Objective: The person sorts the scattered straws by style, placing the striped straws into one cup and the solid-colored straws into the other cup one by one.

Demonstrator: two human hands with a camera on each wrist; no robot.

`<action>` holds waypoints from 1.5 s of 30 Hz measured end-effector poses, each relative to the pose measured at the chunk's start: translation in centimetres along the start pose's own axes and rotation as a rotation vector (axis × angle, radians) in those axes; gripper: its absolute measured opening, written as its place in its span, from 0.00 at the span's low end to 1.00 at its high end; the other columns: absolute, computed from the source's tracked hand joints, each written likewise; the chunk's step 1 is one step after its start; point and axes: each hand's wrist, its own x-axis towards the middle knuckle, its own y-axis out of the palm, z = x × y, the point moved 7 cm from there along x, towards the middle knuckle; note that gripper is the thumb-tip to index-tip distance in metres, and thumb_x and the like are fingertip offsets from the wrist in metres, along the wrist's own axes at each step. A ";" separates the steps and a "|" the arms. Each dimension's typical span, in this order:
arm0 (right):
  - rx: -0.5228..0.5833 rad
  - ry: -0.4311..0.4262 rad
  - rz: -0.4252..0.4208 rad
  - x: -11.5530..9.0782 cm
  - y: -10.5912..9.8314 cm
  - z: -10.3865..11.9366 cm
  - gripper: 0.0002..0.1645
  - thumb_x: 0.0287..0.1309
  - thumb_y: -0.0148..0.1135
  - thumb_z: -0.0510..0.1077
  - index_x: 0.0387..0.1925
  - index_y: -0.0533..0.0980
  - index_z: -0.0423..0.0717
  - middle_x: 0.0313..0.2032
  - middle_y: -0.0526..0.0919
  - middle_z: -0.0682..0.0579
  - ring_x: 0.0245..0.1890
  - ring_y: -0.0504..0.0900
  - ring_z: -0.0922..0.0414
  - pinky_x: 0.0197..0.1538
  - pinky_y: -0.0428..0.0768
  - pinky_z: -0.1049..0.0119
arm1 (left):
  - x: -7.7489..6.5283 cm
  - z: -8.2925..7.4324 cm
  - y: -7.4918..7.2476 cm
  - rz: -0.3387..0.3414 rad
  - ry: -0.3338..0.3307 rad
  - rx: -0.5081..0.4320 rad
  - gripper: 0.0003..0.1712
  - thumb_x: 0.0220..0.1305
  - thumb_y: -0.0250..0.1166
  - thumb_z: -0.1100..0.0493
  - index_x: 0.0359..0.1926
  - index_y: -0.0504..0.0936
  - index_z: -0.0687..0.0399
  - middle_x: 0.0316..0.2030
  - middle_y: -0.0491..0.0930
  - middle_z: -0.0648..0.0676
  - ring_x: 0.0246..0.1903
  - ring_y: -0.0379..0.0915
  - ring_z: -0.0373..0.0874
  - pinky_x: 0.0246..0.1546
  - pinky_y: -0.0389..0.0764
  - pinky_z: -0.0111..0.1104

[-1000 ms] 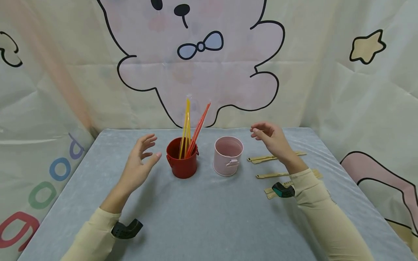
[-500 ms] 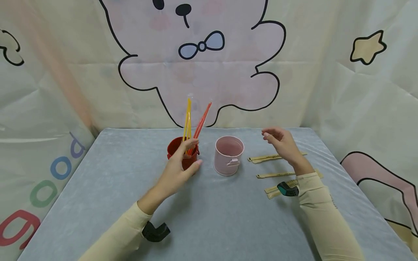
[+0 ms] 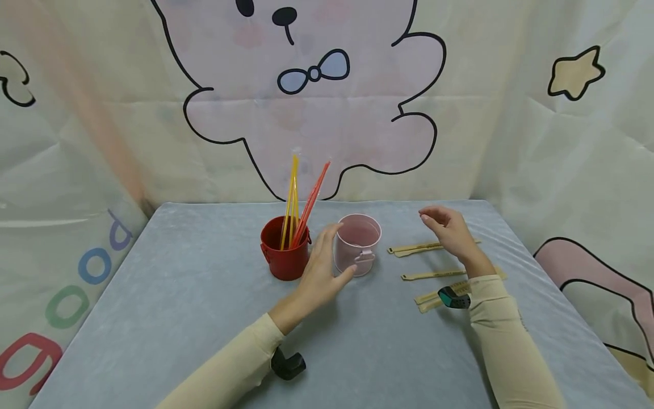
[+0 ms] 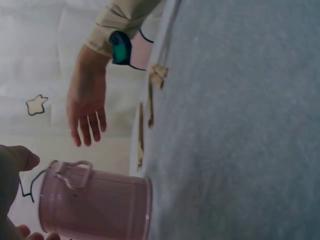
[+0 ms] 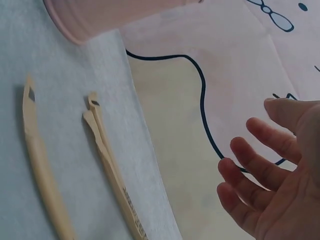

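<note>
My left hand (image 3: 322, 267) is at the near left side of the small pink bucket (image 3: 349, 253), fingers spread and thumb apart; contact cannot be told. The left wrist view shows the bucket's side handle (image 4: 75, 175) close to the thumb. My right hand (image 3: 449, 233) hovers above the slim tan packets (image 3: 416, 248), fingers loosely bent and holding nothing. In the right wrist view the packets (image 5: 112, 165) lie below and left of the fingers. Left of the pink bucket stands a red bucket (image 3: 286, 264) with thin yellow sticks (image 3: 292, 193) and red sticks (image 3: 313, 199) leaning in it.
A pale blue cloth (image 3: 204, 318) covers the table. More tan packets (image 3: 434, 275) lie on its right side, partly under the right forearm. A printed curtain (image 3: 128, 142) hangs behind and at both sides. Each wrist wears a dark device (image 3: 288, 364).
My left hand has moved right, passing in front of the red bucket to the pink one. The right hand has shifted slightly right and down. Both buckets stay in place.
</note>
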 end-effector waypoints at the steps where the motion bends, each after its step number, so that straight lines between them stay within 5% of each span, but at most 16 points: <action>1: -0.017 0.011 0.011 -0.1 -0.1 -0.2 0.22 0.76 0.52 0.46 0.60 0.75 0.33 0.53 0.83 0.49 0.45 0.74 0.80 0.48 0.72 0.84 | 0.0 0.3 0.3 -0.005 -0.013 0.023 0.51 0.58 0.74 0.59 0.76 0.55 0.54 0.74 0.59 0.58 0.75 0.55 0.54 0.75 0.61 0.54; 4: -0.060 0.039 0.038 -0.3 -0.3 -0.8 0.23 0.77 0.50 0.47 0.62 0.74 0.34 0.59 0.80 0.36 0.45 0.72 0.81 0.48 0.71 0.84 | 0.1 1.5 1.3 0.009 -0.073 0.056 0.58 0.56 0.76 0.57 0.79 0.49 0.53 0.77 0.53 0.58 0.78 0.49 0.54 0.76 0.59 0.55; 8: -0.079 0.062 0.067 -0.5 -0.5 -1.6 0.24 0.77 0.51 0.47 0.63 0.74 0.35 0.60 0.78 0.32 0.47 0.73 0.76 0.48 0.72 0.82 | 0.2 3.2 2.6 0.074 -0.189 0.022 0.67 0.55 0.77 0.54 0.81 0.38 0.50 0.81 0.44 0.57 0.81 0.41 0.53 0.77 0.54 0.56; 14: -0.101 0.080 0.105 -0.3 -0.1 -2.9 0.23 0.76 0.52 0.44 0.63 0.74 0.34 0.60 0.77 0.30 0.53 0.79 0.53 0.48 0.73 0.80 | 0.4 5.4 3.9 0.127 -0.293 -0.139 0.72 0.52 0.79 0.56 0.81 0.33 0.48 0.81 0.42 0.58 0.81 0.38 0.55 0.78 0.51 0.56; 21: -0.110 0.099 0.158 -0.3 0.6 -4.6 0.21 0.75 0.53 0.39 0.61 0.74 0.30 0.61 0.76 0.28 0.54 0.78 0.41 0.42 0.76 0.73 | 0.5 7.2 4.7 0.135 -0.299 -0.274 0.73 0.50 0.80 0.59 0.81 0.34 0.50 0.79 0.49 0.63 0.79 0.46 0.56 0.78 0.54 0.54; 27: -0.150 0.097 0.187 -0.7 0.6 -5.6 0.19 0.74 0.53 0.36 0.59 0.75 0.28 0.60 0.76 0.26 0.57 0.76 0.34 0.41 0.78 0.73 | 0.7 7.9 5.2 0.145 -0.237 -0.301 0.60 0.56 0.74 0.59 0.80 0.44 0.54 0.72 0.64 0.65 0.74 0.59 0.55 0.77 0.58 0.50; 36: -0.181 0.041 0.181 -0.6 0.5 -7.1 0.14 0.68 0.60 0.38 0.49 0.82 0.32 0.50 0.84 0.30 0.47 0.82 0.37 0.44 0.83 0.56 | 0.9 7.7 5.4 0.179 -0.203 -0.326 0.51 0.63 0.69 0.60 0.80 0.49 0.53 0.76 0.60 0.58 0.77 0.54 0.51 0.79 0.55 0.49; 40: -0.237 0.114 0.197 -0.6 0.9 -7.8 0.14 0.68 0.59 0.36 0.50 0.82 0.31 0.53 0.81 0.27 0.53 0.80 0.32 0.52 0.81 0.42 | 0.8 7.7 5.4 0.193 -0.227 -0.325 0.49 0.65 0.68 0.59 0.79 0.50 0.52 0.76 0.59 0.57 0.77 0.53 0.52 0.79 0.55 0.51; 45: -0.309 0.121 0.211 -0.4 1.2 -7.5 0.15 0.68 0.60 0.33 0.52 0.81 0.28 0.54 0.81 0.26 0.55 0.79 0.31 0.56 0.79 0.39 | 0.8 7.7 5.4 0.188 -0.227 -0.330 0.49 0.65 0.69 0.60 0.79 0.50 0.50 0.77 0.59 0.56 0.78 0.53 0.52 0.79 0.54 0.51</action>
